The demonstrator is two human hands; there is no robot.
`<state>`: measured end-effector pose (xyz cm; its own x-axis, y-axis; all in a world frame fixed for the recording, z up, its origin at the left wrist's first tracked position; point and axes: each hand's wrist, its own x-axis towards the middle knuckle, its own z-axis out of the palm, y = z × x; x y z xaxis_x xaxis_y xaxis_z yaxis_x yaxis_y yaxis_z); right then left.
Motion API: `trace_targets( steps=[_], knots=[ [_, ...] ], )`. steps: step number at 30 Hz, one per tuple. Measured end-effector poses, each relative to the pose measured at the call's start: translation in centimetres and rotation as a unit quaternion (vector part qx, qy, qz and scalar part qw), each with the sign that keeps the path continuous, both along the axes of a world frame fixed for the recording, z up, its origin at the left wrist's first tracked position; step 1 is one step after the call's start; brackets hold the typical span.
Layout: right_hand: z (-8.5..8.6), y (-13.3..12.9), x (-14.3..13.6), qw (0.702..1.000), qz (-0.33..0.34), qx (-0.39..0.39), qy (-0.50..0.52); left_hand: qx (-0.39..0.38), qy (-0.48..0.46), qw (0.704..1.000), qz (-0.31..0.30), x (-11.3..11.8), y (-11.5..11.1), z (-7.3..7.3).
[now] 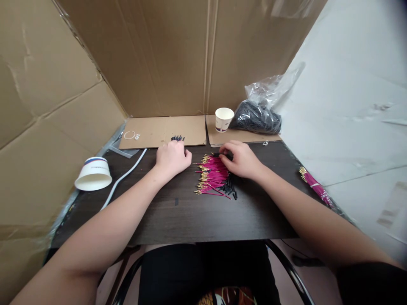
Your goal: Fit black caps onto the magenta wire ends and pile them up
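A spread bundle of magenta wires (214, 173) with gold-coloured tips lies on the dark table, tips facing left. Several short black tubes (227, 186) lie loose at its right end. My right hand (241, 160) is at the upper right of the bundle, thumb and fingers bent together around small black tubes, partly hidden. My left hand (172, 156) rests left of the wires, fingers curled; its fingertips, and anything in them, are out of sight. Just beyond it, a small group of black pieces (178, 138) sits on the cardboard strip (149, 127).
A paper cup (224, 119) stands at the back beside a clear bag of black pieces (257, 116). Another paper cup (93, 173) lies tipped at left, near a pale cable (125, 176). A tied magenta wire bundle (314, 185) lies at the right edge. Cardboard walls (165, 55) enclose the table.
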<state>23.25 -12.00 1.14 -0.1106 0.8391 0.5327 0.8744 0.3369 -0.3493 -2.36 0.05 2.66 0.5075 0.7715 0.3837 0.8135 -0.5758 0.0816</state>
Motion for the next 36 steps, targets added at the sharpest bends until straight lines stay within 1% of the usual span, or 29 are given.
trace_targets(
  steps=[3,6,9,11,13,16,23,26,30,36],
  knots=[
    [-0.3,0.1,0.1,1.0,-0.005,-0.017,-0.02,-0.007,-0.055,0.996,-0.064,0.2,-0.8,-0.1],
    [-0.7,0.3,0.3,0.999,-0.008,-0.033,-0.029,-0.021,-0.1,0.987,-0.128,0.4,-1.2,-0.4],
    [-0.9,0.4,0.3,0.999,-0.01,-0.039,-0.026,-0.056,-0.124,0.971,-0.198,0.6,-1.0,-1.1],
    [-0.9,0.4,0.3,0.999,-0.008,-0.041,-0.019,-0.085,-0.137,0.959,-0.232,0.7,-0.7,-1.6],
    [-0.8,0.5,0.2,0.999,-0.001,-0.043,-0.01,-0.107,-0.146,0.952,-0.248,0.8,-0.6,-2.0],
    [-0.7,0.4,0.2,0.999,0.006,-0.047,-0.005,-0.118,-0.149,0.948,-0.254,0.9,-0.7,-2.3],
    [-0.5,0.3,-0.1,0.998,0.005,-0.062,-0.025,-0.136,-0.153,0.947,-0.248,1.0,-1.1,-2.0],
    [-0.6,0.3,-0.2,0.997,0.005,-0.06,-0.041,-0.144,-0.168,0.942,-0.253,1.1,-1.2,-1.9],
    [-0.6,0.1,-0.6,0.998,0.022,-0.045,-0.042,-0.151,-0.206,0.921,-0.294,1.2,-1.3,-2.1],
    [-0.3,-0.5,-1.8,0.997,0.082,-0.005,0.005,-0.121,-0.245,0.891,-0.362,1.7,-1.4,-2.8]
  ],
)
